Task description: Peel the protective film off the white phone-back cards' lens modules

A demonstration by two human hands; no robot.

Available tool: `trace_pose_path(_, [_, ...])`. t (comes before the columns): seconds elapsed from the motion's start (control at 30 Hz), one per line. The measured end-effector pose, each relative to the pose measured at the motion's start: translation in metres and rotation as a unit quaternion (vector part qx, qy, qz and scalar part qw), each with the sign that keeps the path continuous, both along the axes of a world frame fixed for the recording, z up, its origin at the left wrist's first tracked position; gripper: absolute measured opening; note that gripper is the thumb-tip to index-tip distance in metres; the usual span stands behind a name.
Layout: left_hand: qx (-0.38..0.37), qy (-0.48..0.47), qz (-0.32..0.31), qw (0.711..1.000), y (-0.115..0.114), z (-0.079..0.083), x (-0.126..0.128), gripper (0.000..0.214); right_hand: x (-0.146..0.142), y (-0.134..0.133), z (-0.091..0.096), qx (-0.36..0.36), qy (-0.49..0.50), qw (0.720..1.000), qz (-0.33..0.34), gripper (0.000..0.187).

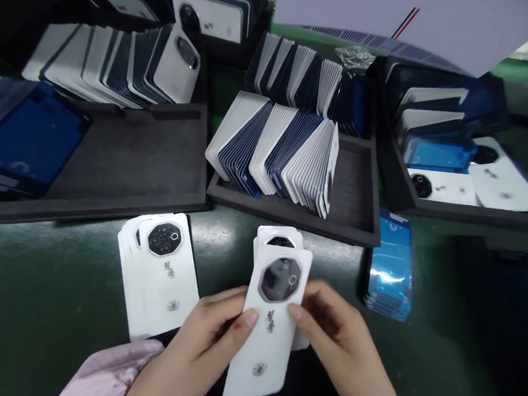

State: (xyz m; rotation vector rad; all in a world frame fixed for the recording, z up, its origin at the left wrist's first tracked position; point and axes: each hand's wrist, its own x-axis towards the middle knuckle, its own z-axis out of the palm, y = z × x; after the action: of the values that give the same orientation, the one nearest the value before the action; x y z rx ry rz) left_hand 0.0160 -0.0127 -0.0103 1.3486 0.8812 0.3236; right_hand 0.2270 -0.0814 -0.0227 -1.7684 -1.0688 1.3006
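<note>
Between my two hands is a white phone back panel with a dark octagonal camera print, dark script and a small round mark. My left hand grips its left edge, thumb on the front face. On the right edge my right hand pinches it, thumb on the front and fingers behind. More white panels lie under the held one, partly hidden by it. To the left, a small stack of white panels rests on the green table, camera print at the top.
A black foam tray of fanned white and dark blue panels stands ahead. Another black tray is at left, with a blue sheet. A third tray stands right, near a stack of blue film-faced panels.
</note>
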Motion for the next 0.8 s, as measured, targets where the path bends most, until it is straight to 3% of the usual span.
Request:
trace_pose_path(0.1, [0.099,0.12,0.082,0.984,0.002,0.0,-0.02,0.036,-0.001,0.005,0.001,-0.019,-0.037,0.999,0.03,0.029])
trace_pose_path(0.13, [0.161,0.193,0.132,0.959,0.003,-0.003,-0.031,0.042,-0.002,0.006,0.001,-0.013,-0.066,0.998,0.016,0.029])
trace_pose_path(0.17, [0.232,0.281,0.187,0.912,0.004,-0.007,-0.043,0.049,-0.002,0.008,0.0,-0.008,-0.09,0.996,0.002,0.029])
trace_pose_path(0.23, [0.352,0.383,0.199,0.831,0.005,-0.02,-0.065,0.075,-0.004,0.012,-0.003,0.002,-0.126,0.992,-0.022,0.027])
trace_pose_path(0.3, [0.422,0.428,0.188,0.777,0.004,-0.036,-0.079,0.093,-0.005,0.014,-0.007,0.011,-0.165,0.985,-0.046,0.027])
trace_pose_path(0.43, [0.443,0.47,0.162,0.746,-0.001,-0.057,-0.082,0.091,-0.009,0.015,-0.015,0.024,-0.236,0.968,-0.077,0.028])
trace_pose_path(0.57, [0.441,0.455,0.15,0.759,0.002,-0.053,-0.081,0.076,-0.007,0.013,-0.018,0.031,-0.274,0.958,-0.073,0.021])
trace_pose_path(0.63, [0.44,0.443,0.15,0.767,0.005,-0.05,-0.081,0.079,-0.005,0.012,-0.018,0.032,-0.283,0.956,-0.065,0.02])
trace_pose_path(0.73, [0.449,0.459,0.162,0.749,0.006,-0.05,-0.072,0.092,-0.004,0.009,-0.018,0.034,-0.286,0.956,-0.055,0.023])
trace_pose_path(0.8, [0.47,0.472,0.149,0.731,0.006,-0.051,-0.064,0.088,-0.004,0.008,-0.019,0.036,-0.282,0.957,-0.051,0.024])
